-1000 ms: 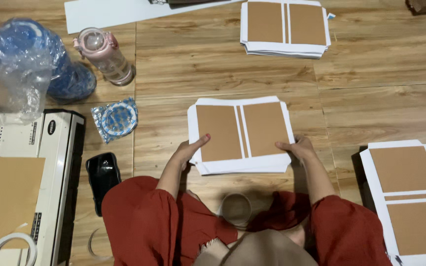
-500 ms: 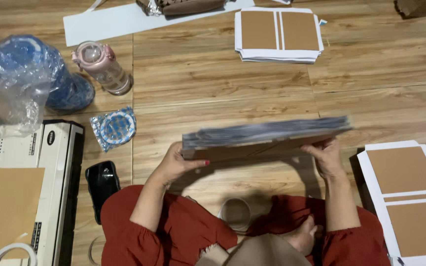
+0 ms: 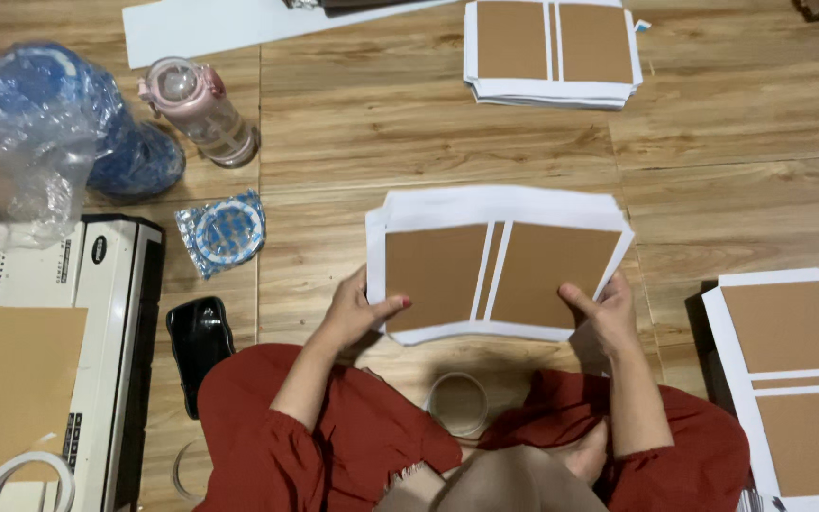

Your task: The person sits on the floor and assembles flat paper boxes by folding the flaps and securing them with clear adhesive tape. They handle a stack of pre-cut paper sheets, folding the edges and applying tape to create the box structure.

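Observation:
Both my hands hold one stack of white sheets with brown card panels (image 3: pixel 495 265), lifted a little off the wooden floor in front of my knees. My left hand (image 3: pixel 360 311) grips its left edge, thumb on top. On the lower right corner, my right hand (image 3: pixel 602 313) pinches the stack with the thumb over the brown panel. A roll of clear tape (image 3: pixel 459 404) lies on the floor between my red-clad legs, below the stack.
A second stack of the same sheets (image 3: pixel 552 49) lies at the top, a third (image 3: pixel 793 379) at the right edge. To the left are a white binding machine (image 3: pixel 97 360), a black phone (image 3: pixel 198 343), a blue packet (image 3: pixel 225 232), a pink bottle (image 3: pixel 203 109) and a blue bagged container (image 3: pixel 49 123).
The stack lay flat on the floor a second ago. Both hands tipped it up on edge half a second ago, and now hold it flat again, slightly raised and fanned.

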